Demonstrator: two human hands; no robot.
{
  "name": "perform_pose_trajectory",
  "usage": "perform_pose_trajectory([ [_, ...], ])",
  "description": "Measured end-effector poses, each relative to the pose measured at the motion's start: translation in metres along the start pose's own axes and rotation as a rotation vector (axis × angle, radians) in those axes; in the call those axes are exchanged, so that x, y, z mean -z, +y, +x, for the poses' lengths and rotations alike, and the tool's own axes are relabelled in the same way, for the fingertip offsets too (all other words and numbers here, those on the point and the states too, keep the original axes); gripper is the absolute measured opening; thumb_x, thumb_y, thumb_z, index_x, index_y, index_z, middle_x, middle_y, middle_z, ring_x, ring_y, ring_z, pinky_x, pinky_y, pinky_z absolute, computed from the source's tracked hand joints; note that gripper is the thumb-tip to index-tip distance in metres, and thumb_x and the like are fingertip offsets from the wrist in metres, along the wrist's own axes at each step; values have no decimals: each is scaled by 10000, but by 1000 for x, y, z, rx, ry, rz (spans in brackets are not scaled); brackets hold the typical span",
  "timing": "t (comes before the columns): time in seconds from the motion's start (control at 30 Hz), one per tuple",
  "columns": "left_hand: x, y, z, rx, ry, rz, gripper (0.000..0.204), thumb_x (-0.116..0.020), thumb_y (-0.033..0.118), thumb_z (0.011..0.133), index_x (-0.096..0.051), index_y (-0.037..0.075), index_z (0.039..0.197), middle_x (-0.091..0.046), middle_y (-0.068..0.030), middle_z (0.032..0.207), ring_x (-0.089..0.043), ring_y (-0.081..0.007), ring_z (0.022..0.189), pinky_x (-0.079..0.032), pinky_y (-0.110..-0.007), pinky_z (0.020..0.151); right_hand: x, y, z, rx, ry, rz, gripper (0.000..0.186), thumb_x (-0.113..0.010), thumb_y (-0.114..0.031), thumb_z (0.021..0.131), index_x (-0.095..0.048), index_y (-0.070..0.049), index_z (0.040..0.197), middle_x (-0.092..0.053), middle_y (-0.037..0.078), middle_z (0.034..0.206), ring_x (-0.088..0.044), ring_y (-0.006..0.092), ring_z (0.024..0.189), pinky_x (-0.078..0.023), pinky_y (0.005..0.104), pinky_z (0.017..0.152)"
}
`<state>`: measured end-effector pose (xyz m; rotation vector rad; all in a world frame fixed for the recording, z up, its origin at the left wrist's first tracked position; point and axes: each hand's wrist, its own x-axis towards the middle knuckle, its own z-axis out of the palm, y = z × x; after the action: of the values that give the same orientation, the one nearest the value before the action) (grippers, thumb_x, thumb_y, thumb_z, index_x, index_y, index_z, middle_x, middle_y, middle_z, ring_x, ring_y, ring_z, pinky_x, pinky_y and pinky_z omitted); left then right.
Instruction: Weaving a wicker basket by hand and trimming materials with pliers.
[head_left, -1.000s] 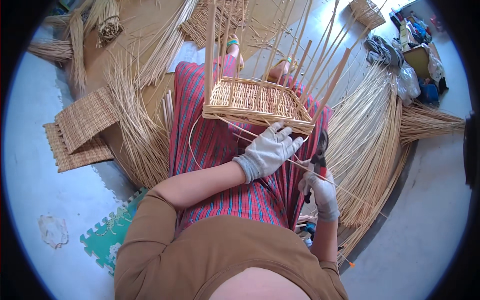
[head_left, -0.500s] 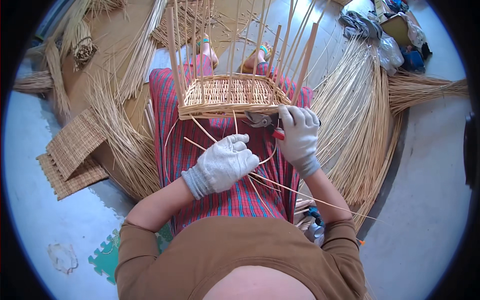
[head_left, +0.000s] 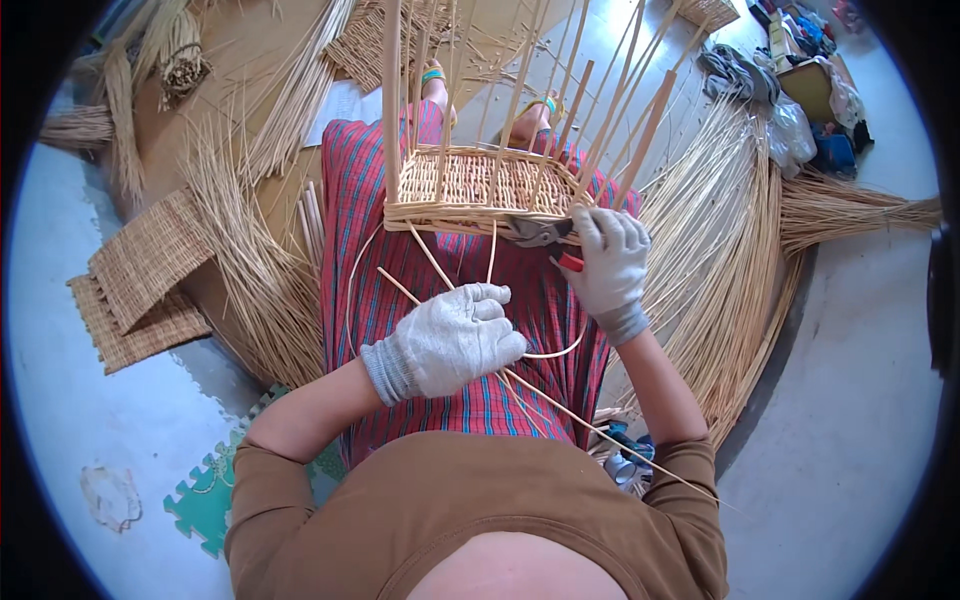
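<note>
On the plaid cloth over my lap rests a partly woven basket (head_left: 480, 175), tall stakes rising from its edges. My gloved right hand (head_left: 607, 265) grips pruning shears (head_left: 536, 233) with red on the handle, their blades against the basket's front edge near its right end. Below the basket, my gloved left hand (head_left: 455, 340) is closed around thin reed strands (head_left: 540, 355), several of which hang from the weave and cross the cloth (head_left: 400, 280).
Long loose reeds (head_left: 700, 300) fan out on the right, more lie left (head_left: 250, 260). Two woven mats (head_left: 140, 260) sit at left, beside a green foam mat (head_left: 215, 485) lower down. A woven box (head_left: 705, 12) and piled bags (head_left: 790, 140) are at the back.
My right hand has risen with the shears from beside my lap to the basket's front edge. My left hand has moved down and left from that edge and closed on strands.
</note>
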<state>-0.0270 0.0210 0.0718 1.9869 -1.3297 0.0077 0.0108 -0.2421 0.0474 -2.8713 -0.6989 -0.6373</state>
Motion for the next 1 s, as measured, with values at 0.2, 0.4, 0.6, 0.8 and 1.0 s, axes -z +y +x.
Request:
perform_pose_trajectory([
  [0.2, 12, 1, 0, -37, -1, 75, 133, -629, 174, 808, -540, 133, 898, -427, 14, 712, -556, -176, 773, -513, -388, 1019, -7, -12, 6, -81, -197, 42, 678, -898, -315, 649, -643, -118, 1245, -607, 76, 1029, -609, 304, 953, -485, 464, 842],
  [0.4, 40, 13, -17, -40, -37, 259, 166, -630, 227, 745, -502, 160, 827, -437, 16, 687, -541, -166, 677, -499, -305, 701, 6, -52, 24, -149, -333, 245, 618, -907, -361, 635, -633, -112, 1130, -629, 111, 990, -617, 338, 961, -472, 474, 824],
  [0.6, 48, 11, -16, -65, 142, 288, 215, -655, 193, 708, -572, 148, 901, -491, 14, 716, -601, -175, 744, -566, -349, 813, -3, -90, 44, -207, -419, 215, 586, -894, -392, 658, -613, -104, 1084, -632, 124, 985, -626, 340, 971, -479, 480, 830],
  [0.8, 54, 11, -21, -52, 215, 254, 243, -671, 194, 685, -601, 163, 916, -489, 17, 709, -585, -172, 703, -560, -349, 773, -2, -101, 52, -290, -460, 206, 601, -891, -428, 664, -599, -88, 1063, -633, 142, 961, -638, 349, 945, -476, 485, 828],
  [1.0, 60, 14, -24, -1, 92, 219, 295, -683, 201, 714, -648, 161, 1004, -549, 23, 835, -594, -183, 772, -566, -374, 804, -3, -104, 52, -311, -457, 304, 618, -887, -484, 657, -593, -89, 1031, -642, 135, 903, -645, 347, 913, -474, 474, 802],
])
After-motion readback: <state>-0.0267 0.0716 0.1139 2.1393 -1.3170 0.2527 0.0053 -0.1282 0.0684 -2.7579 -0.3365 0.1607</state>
